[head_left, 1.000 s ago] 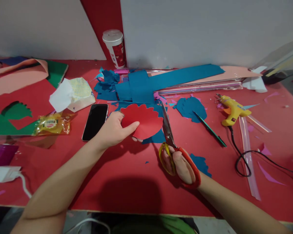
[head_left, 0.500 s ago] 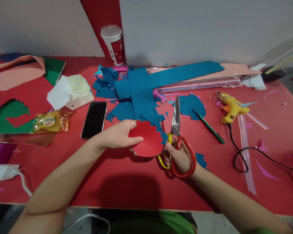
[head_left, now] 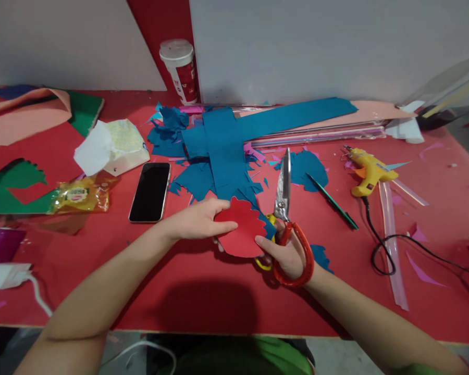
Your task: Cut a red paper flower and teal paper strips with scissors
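Observation:
My left hand pinches the left side of a red paper cutout with a scalloped edge, thumb on top and fingers underneath. My right hand has its fingers through the red and yellow handles of a pair of scissors, whose blades are closed and point away from me. The right thumb presses on the cutout's right edge. Between cutout and scissors a bit of blue paper shows; whether it is held too, I cannot tell. Blue paper strips lie just beyond.
A phone lies left of my hands. To the right are a green pen, a blue cutout and a yellow glue gun with its cord. A lidded paper cup stands at the back. Red paper lies far left.
My left hand has moved the red cutout slightly right and turned it. The right thumb has come onto the cutout's edge, with the scissors still in that hand.

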